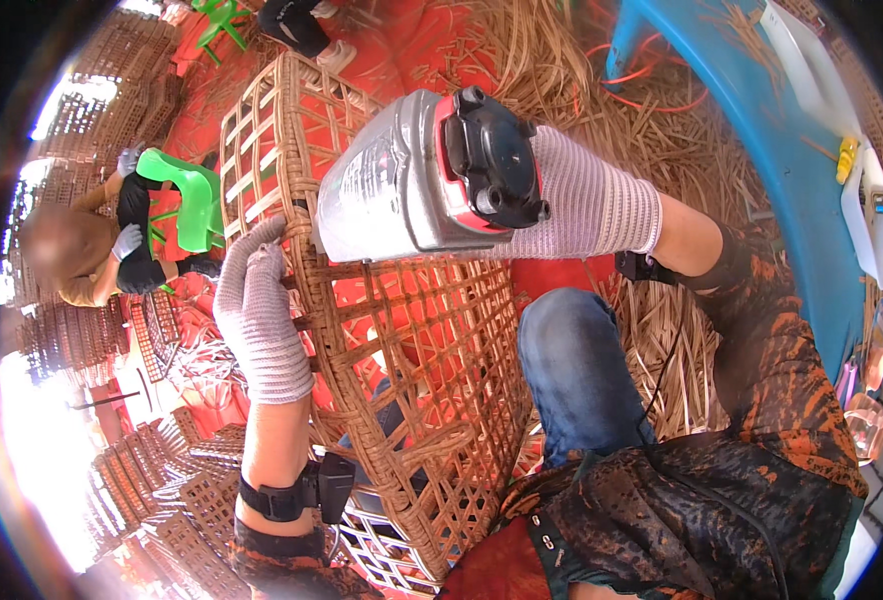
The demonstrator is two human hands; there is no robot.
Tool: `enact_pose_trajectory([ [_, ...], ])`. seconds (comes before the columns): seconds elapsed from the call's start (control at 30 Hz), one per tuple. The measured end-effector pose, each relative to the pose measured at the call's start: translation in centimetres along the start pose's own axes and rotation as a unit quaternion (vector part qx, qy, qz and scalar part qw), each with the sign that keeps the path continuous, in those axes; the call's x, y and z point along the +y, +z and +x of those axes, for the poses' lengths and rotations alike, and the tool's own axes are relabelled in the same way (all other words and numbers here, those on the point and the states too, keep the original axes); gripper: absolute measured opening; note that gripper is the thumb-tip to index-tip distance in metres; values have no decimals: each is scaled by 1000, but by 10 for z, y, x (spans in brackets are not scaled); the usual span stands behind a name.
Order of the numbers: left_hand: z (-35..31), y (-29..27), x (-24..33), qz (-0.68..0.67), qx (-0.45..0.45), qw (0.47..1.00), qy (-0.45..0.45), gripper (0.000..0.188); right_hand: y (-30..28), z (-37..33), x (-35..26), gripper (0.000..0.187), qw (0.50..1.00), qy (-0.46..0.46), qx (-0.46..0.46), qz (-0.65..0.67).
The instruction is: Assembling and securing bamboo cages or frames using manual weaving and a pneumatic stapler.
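Observation:
A large brown woven basket (362,400) with open lattice sides leans across my lap, its thick braided rim running down the middle. In a striped knit glove, my left hand (260,320) is closed on the basket's rim at the left. My right hand (587,200), gloved the same way, grips a pneumatic nail gun (392,185) with a silver-grey body, black end cap and red gasket. The tool's front end is against or very near the rim, just right of my left fingertips. Its tip and handle are hidden, as are most of my right fingers.
A blue table (762,140) curves along the right, with white pieces on top. Loose dry strips (552,60) cover the red floor behind. At the left a co-worker (92,240) sits by a green chair (187,195). Stacked woven baskets (177,480) stand at lower left.

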State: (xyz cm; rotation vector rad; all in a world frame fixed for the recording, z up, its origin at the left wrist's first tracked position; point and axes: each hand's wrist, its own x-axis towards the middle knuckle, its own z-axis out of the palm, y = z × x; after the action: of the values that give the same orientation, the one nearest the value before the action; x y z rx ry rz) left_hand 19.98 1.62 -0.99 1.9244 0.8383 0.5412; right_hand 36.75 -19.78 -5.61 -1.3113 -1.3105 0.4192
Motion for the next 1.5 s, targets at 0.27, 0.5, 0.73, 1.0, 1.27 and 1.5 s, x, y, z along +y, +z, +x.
enact_pose_trajectory([
  [0.27, 1, -4, -3, -23, -4, 1000, 4, 29, -2, 8, 4, 35, 999, 3, -53, -3],
  [0.5, 6, -5, -7, -25, -1, 1000, -4, 29, 5, 16, -9, 27, 994, 54, -62, -72],
  [0.73, 23, 23, -14, -53, 3, 999, -1, 25, -5, -24, -16, 25, 980, 103, 170, 24],
  [1.0, 63, 4, -67, -107, 19, 993, 38, 15, -63, -147, -112, 31, 878, 295, 355, -125],
  [1.27, 56, 9, -50, -118, -3, 993, 24, 14, -147, -300, -72, 60, 575, 493, 359, -545],
  [1.5, 53, 5, -52, -80, -6, 996, 27, 14, -188, -309, -67, 61, 459, 665, 295, -510],
])
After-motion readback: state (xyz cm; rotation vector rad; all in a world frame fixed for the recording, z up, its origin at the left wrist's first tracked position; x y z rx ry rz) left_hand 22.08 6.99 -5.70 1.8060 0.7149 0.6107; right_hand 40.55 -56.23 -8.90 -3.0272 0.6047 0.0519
